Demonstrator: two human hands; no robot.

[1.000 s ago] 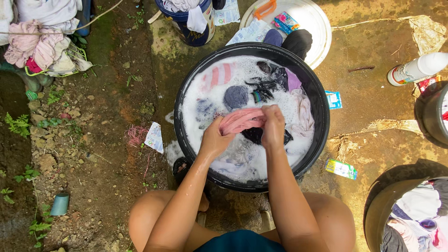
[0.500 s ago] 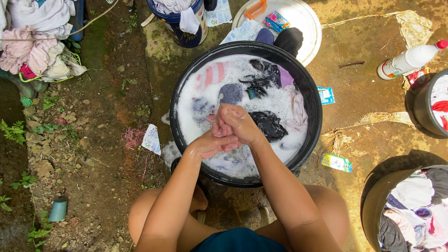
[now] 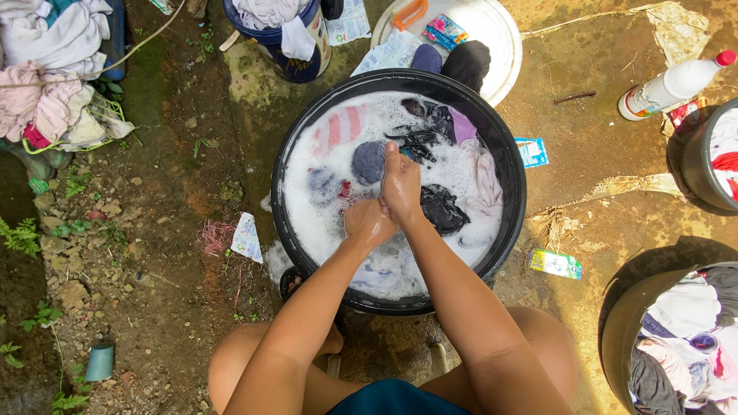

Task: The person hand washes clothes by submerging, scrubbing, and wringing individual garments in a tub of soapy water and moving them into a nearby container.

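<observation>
A person squats over a big black tub point(image 3: 513, 180) full of soapy water and clothes. Both hands are down in the suds, pressed close together in the middle of the tub. The left hand point(image 3: 367, 223) is curled shut, and the right hand point(image 3: 400, 183) lies over it and a bit farther out, its fingers bent down. They seem to squeeze a piece of wet cloth between them, but the cloth is hidden under the hands and foam, so I cannot tell what it is or which way it runs. The right hand is nearer to the dark cloth point(image 3: 443, 207) that floats just to its right, touching or almost touching it. A blue-grey cloth point(image 3: 369, 161) floats just past the fingers, and a red and white striped cloth point(image 3: 338, 129) lies farther off at the back. A small blue packet point(image 3: 530, 152) lies on the ground just right of the tub. A green and yellow packet point(image 3: 555, 263) lies lower down on that side. A white torn packet point(image 3: 247, 237) lies to the left. A white bottle with a red cap point(image 3: 670, 84) lies on its side far to the right. A pink and blue packet point(image 3: 445, 32) sits on the white lid point(image 3: 500, 46) behind the tub.
</observation>
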